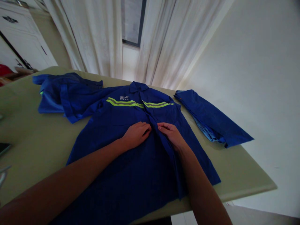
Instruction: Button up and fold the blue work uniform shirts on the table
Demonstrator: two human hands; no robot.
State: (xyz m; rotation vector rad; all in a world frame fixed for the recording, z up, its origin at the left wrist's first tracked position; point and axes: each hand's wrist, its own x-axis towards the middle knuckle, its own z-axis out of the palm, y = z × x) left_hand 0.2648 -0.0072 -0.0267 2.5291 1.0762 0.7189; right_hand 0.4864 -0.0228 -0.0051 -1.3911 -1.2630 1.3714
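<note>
A blue work jacket lies front up, its collar at the far side and its hem towards me. A yellow-green and grey reflective stripe crosses the chest, with a small white logo above it. My left hand rests on the front beside the opening, fingers curled and closed on the cloth. Just across from it, my right hand pinches the edge of the other front panel, which stands slightly raised. Fingertips of both hands are partly hidden.
Folded blue cloth lies along the table's right side. Another bunched blue garment is at the far left, touching the jacket's sleeve. A dark phone-like object sits at the left edge of view. Pale curtains hang behind the table.
</note>
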